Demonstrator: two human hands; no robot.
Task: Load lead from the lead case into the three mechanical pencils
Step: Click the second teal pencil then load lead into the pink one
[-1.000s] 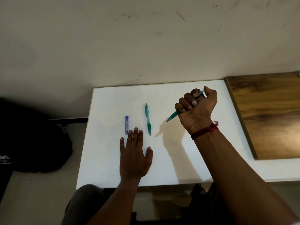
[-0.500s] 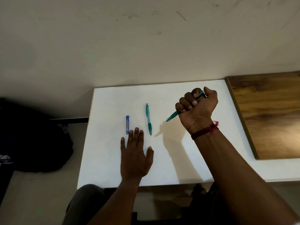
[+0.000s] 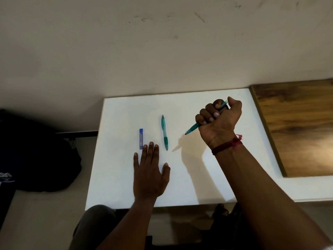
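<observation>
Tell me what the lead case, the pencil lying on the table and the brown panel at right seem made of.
Lead case: blue plastic, probably translucent, with a pale label.
Lying mechanical pencil: see-through green plastic barrel; the darker part near its tip may be rubber.
Brown panel: wood or wood-look laminate, grain visible, slight sheen.

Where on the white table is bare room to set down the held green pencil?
Bare: the white table's far strip behind the blue rectangular lead case and the lying green mechanical pencil; also the gap between that pencil and the right hand. Crowded: around the fingertips of the left hand.
</observation>
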